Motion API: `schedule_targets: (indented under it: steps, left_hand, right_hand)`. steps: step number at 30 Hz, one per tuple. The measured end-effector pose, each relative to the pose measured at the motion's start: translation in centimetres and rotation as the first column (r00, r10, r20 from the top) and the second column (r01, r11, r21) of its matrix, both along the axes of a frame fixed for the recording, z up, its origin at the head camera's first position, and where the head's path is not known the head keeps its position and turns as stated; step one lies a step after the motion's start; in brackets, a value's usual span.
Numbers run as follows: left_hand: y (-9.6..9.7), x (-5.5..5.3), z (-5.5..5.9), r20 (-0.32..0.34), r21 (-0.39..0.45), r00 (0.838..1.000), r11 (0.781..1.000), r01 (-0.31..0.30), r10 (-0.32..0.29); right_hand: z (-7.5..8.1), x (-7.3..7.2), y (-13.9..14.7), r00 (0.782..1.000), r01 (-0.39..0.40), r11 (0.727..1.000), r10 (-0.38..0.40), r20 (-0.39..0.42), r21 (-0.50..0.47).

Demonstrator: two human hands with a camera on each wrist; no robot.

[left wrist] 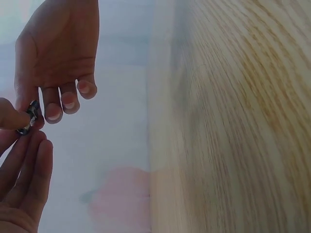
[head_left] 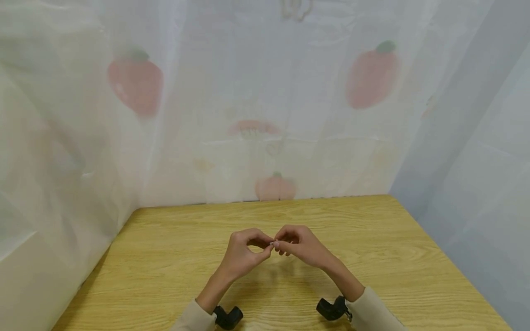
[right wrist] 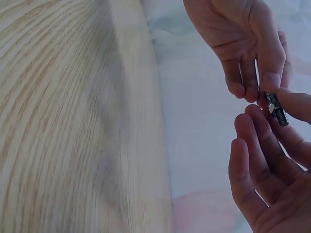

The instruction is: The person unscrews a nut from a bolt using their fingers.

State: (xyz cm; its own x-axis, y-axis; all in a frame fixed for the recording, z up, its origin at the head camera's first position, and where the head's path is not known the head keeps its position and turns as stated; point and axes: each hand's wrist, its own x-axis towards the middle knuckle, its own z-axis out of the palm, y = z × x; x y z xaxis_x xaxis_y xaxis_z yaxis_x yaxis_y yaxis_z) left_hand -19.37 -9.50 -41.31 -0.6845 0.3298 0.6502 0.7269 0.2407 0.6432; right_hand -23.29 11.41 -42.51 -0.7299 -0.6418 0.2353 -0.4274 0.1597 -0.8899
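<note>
1 small bolt (right wrist: 283,117) held up over the table (head_left: 165,253)
from my remote seat i see my left hand (head_left: 244,255) and right hand (head_left: 305,247) meet, thumb and fingers of both pinching the bolt; the right's remaining fingers extend loosely. what looks like a nut (right wrist: 273,109) is around the thread, with bare thread past it, so i judge the 2 parts joined; whether turning on or off is left, i cannot tell.
</note>
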Motion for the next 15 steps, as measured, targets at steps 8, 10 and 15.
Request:
schedule_targets:
  steps: [8, 10, 15]
  left_hand:
    - [0.0, -0.4, -0.6, 0.108, 0.007, 0.994, 1.0, 0.007, -0.008]
    - [-0.1, -0.7, -1.2, 0.13, 0.012, 0.992, 1.0, 0.0, -0.002]
    - [-0.3, -1.6, -2.6, 0.154, 0.029, 0.988, 1.0, -0.009, 0.005]
  right_hand:
    - [-0.3, -0.1, 0.0, 0.998, 0.006, 0.999, -0.008, -0.056, -0.035]
    - [-0.4, -0.1, 0.0, 0.997, 0.002, 0.999, -0.005, -0.073, -0.046]
    - [-0.3, -0.3, 0.2, 0.997, 0.003, 1.0, -0.005, -0.08, -0.025]
